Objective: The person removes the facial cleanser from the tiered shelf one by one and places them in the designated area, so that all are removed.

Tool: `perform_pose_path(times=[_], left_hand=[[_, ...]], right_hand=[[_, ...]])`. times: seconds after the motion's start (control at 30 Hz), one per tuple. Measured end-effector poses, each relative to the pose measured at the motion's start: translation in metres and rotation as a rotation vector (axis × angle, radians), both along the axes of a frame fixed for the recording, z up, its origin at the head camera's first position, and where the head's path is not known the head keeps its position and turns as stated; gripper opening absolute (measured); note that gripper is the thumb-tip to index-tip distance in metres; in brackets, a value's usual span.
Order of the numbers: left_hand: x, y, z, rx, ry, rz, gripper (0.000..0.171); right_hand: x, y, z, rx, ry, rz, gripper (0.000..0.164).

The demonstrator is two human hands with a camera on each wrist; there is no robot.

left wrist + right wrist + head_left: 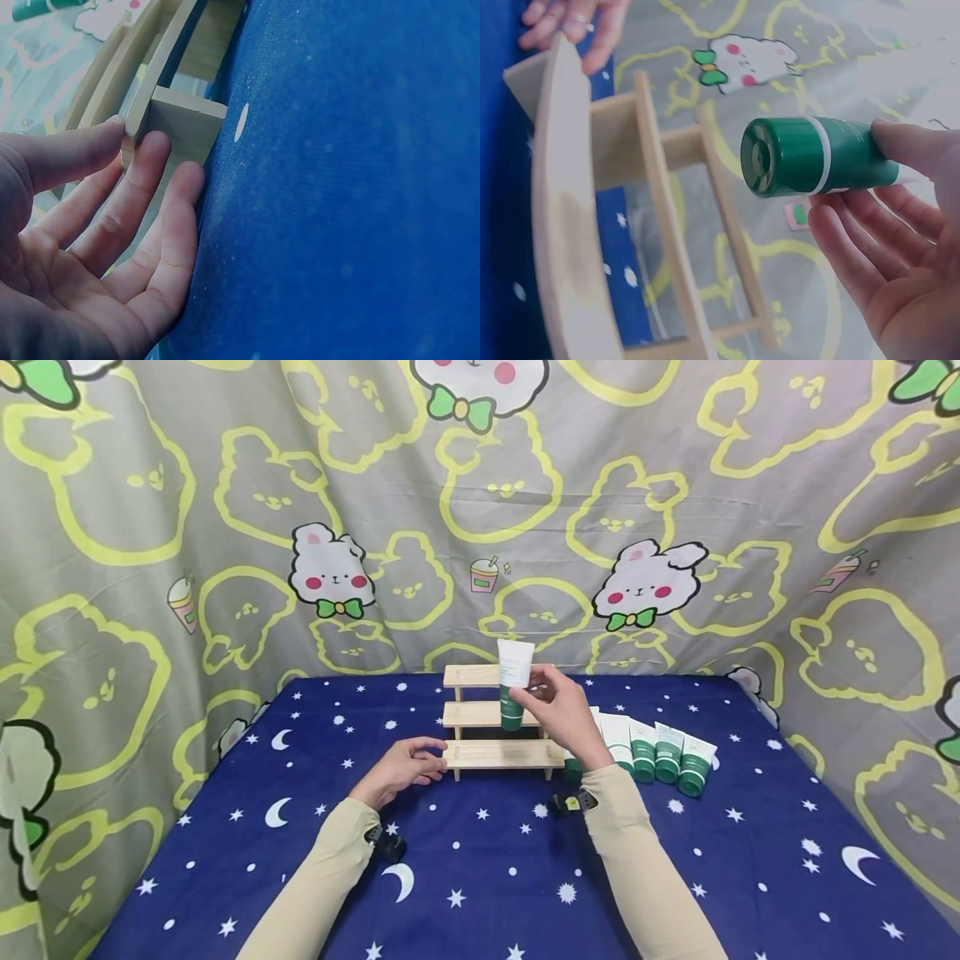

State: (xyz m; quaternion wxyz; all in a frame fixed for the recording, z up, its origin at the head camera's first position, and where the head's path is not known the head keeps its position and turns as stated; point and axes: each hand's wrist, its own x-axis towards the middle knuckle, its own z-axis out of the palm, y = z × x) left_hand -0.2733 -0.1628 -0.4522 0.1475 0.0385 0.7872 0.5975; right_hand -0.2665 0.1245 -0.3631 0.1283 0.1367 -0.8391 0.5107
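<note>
A three-tier wooden display stand (504,754) stands on the table, its bare boards rising in steps toward the back. My left hand (405,770) pinches the left end of its lowest board; in the left wrist view the thumb lies on one side of the board (150,90) and fingertips on the other. My right hand (558,706) holds a white and green squeeze tube (515,681) in front of the upper tiers, cap down and apart from the stand. In the right wrist view the tube's green cap (780,157) points toward the boards.
Several similar tubes (667,752) lie in a row right of the stand, some partly hidden by my right hand and forearm. A dark blue cloth (480,860) with stars and moons covers the table. A patterned curtain (420,510) hangs behind and along both sides.
</note>
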Motion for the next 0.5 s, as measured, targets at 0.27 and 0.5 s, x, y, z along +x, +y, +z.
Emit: perform_pose_path(times=[0.27, 0.5], left_hand=[[0.000, 0.000, 0.001, -0.003, -0.003, 0.003, 0.038], [0.000, 0.000, 0.002, 0.000, -0.008, 0.000, 0.037]], right_hand=[[0.005, 0.019, 0.012, -0.048, 0.005, -0.026, 0.046], [0.008, 0.036, 0.023, -0.074, 0.064, -0.060, 0.048]])
